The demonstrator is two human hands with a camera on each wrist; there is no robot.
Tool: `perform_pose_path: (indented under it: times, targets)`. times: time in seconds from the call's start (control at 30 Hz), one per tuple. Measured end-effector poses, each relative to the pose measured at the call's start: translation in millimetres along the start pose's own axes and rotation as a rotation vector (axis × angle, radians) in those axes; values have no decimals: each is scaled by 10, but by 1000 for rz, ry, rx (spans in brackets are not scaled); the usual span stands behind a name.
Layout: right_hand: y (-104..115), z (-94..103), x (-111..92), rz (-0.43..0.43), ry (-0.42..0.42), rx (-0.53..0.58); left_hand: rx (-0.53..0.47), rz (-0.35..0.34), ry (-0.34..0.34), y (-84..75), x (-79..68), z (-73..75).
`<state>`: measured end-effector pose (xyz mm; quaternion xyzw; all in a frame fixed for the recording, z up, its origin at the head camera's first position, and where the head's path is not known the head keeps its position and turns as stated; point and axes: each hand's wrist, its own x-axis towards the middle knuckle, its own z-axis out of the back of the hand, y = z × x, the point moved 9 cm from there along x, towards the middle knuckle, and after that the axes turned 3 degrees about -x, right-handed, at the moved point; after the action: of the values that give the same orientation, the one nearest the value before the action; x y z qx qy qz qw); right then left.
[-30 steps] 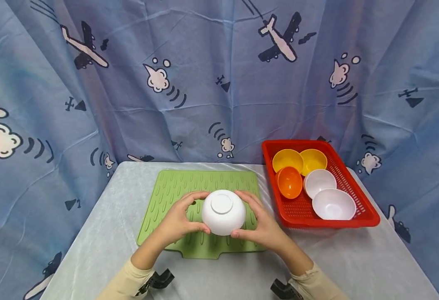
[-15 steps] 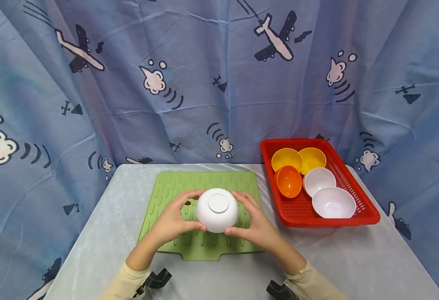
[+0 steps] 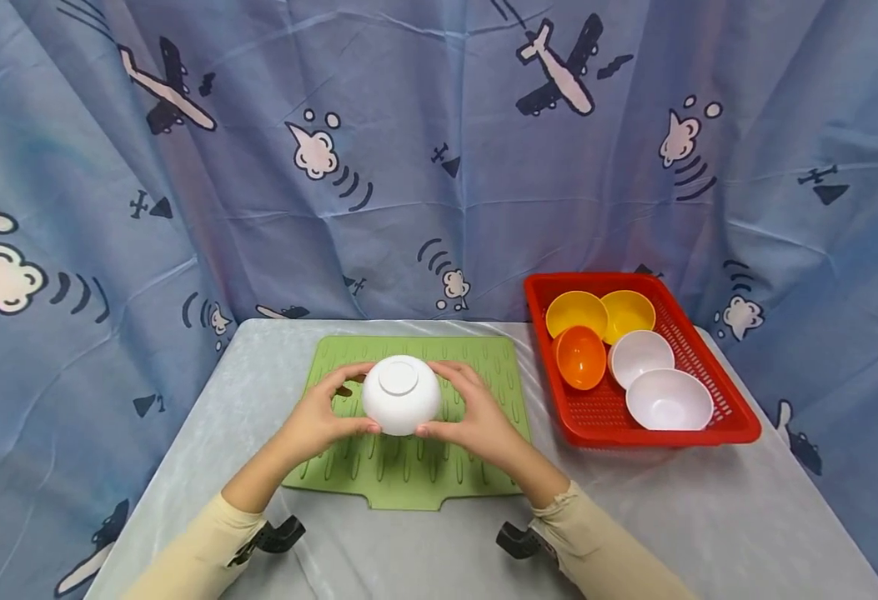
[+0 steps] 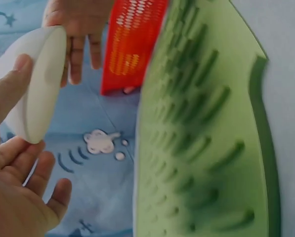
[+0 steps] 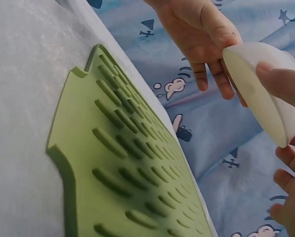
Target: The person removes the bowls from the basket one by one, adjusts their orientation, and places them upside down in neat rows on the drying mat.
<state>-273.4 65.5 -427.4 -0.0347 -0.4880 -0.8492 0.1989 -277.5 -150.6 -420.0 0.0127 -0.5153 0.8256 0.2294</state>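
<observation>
Gripping the white bowl from both sides, the left hand and right hand each have a thumb on its near side and fingers reaching round its far side. I have the bowl mouth-down, foot ring uppermost, directly between the hands, so neither one is nearer. It is round, with no long axis to line up.

The relation I attend to is up and down: both wrist views show the rim facing the mat with a gap between, so the bowl hangs over the mat and does not touch it. Dark shadow falls on the ridges. I cannot tell whether the rim is quite level.

The mat lies left of centre on the counter, its far edge near the counter's back edge and its tab pointing to the near side. To its left I have a broad strip of counter before the left edge. On the right the room is tight: only a narrow strip parts the mat from the basket, which takes up the far right corner with its load of yellow, orange and white bowls. Behind the back edge hangs the curtain.
</observation>
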Motion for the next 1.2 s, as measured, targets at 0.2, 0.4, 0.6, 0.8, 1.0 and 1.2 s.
perform_pose_path:
  times: [0.2, 0.4, 0.6, 0.8, 1.0, 1.2]
  targets:
    - [0, -192, 227, -39, -22, 18, 16, 44, 25, 197, 101, 223]
    - [-30, -433, 523, -59, -4, 39, 90, 84, 72, 424, 247, 495]
    - [-81, -581, 876, -32, 34, -27, 103, 150, 72, 654, 393, 642]
    - [-257, -749, 1220, -56, 137, -82, 104, 222, 58, 1042, 517, 704]
    - [-434, -992, 1462, -40, 168, -161, 163, 313, 83, 1373, 550, 755]
    - [-542, -1173, 1519, -91, 137, -228, 229, 343, 101, 1565, 596, 754]
